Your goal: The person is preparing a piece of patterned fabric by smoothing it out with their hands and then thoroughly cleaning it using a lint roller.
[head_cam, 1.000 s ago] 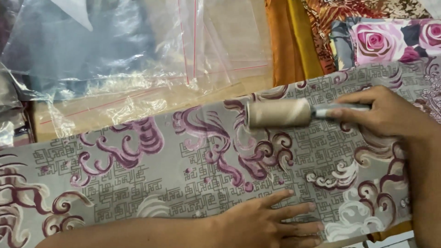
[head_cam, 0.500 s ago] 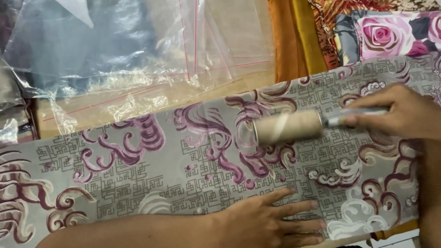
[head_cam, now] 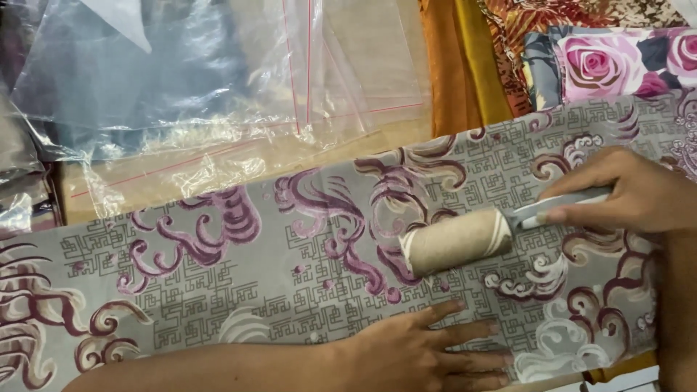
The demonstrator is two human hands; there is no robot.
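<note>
Right hand: the right hand (head_cam: 639,192) is wrapped around the grey handle of the lint roller (head_cam: 456,241), fingers closed on it, forefinger laid along the top.
Lint roller: its beige drum lies on the patterned cloth (head_cam: 239,283), right of centre, tilted a touch, handle end pointing right and slightly up.
Left hand: the left hand (head_cam: 428,352) is pressed flat on the near edge of the cloth, fingers spread and pointing right, holding nothing, palm down.
Gap between hands: the drum sits just above the left fingertips, close but not touching.
Cloth: grey with a maze-like print and purple and cream swirls, stretched in a long band from lower left to upper right.
Behind the cloth: clear plastic bags (head_cam: 218,87) with red seal lines are heaped at upper left, over a tan surface.
Upper right: a folded orange fabric (head_cam: 450,65) lies beside a fabric with pink roses (head_cam: 610,62), both just beyond the far edge of the cloth.
</note>
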